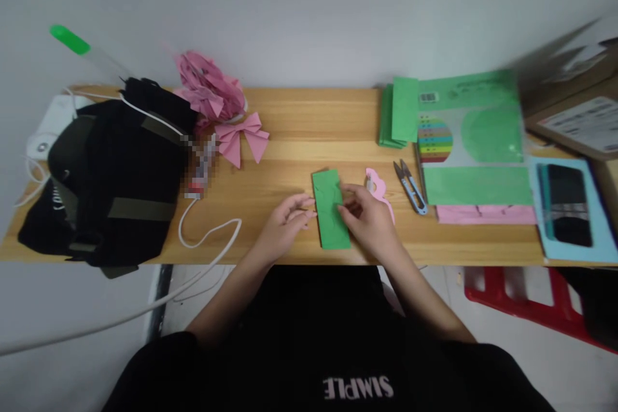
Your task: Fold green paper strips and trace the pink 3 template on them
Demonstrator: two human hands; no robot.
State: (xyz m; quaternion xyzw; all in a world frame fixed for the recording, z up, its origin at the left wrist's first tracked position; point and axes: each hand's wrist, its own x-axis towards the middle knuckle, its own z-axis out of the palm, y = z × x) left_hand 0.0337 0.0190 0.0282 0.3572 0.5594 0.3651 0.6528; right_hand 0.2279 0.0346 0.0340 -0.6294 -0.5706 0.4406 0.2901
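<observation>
A folded strip of green paper (pixel 329 206) lies lengthwise on the wooden table (pixel 299 141) in front of me. My left hand (pixel 286 224) rests at its left edge, fingers stretched toward the paper and touching it. My right hand (pixel 365 217) sits on its right side, fingers curled and pressing down on the paper's edge. A pink cut paper shape (pixel 379 190) lies just behind my right hand.
Small blue-handled snips (pixel 411 188) lie right of the pink shape. Green paper sheets and a packet (pixel 463 135) sit at right, over pink sheets (pixel 483 214). Pink paper bows (pixel 241 135) and a black bag (pixel 111 174) are at left, with a white cable (pixel 207 238).
</observation>
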